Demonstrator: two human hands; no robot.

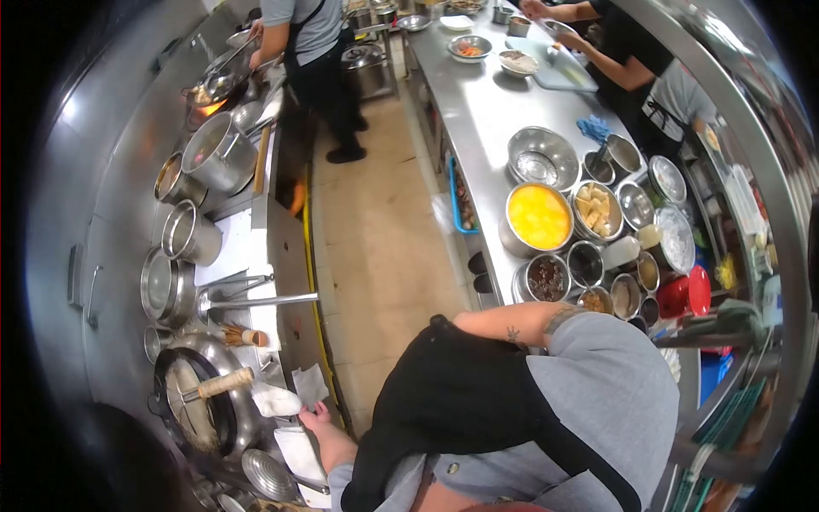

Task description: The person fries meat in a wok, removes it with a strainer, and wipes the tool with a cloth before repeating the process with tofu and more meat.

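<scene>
At the edge of the stove counter on the left is my left hand [316,416], palm partly up and fingers apart. Its fingertips are right beside a white folded cloth [275,399] and below a thin greyish-white cloth [310,384]. Another white cloth [299,452] lies just below it. Close by sits a dark wok [226,418] with a wooden-handled tool [226,383] across it. A perforated skimmer [268,474] rests below. My right forearm [503,322] reaches inward across the prep table's near end; the hand is hidden behind my black apron [452,384].
Pots [220,154] line the stove on the left, with a flame [209,108] farther up. One person [316,68] works there; another person [627,60] stands across the steel table [461,111]. That table holds a pot of yellow liquid [539,217] and several bowls. A tiled aisle [375,239] runs between.
</scene>
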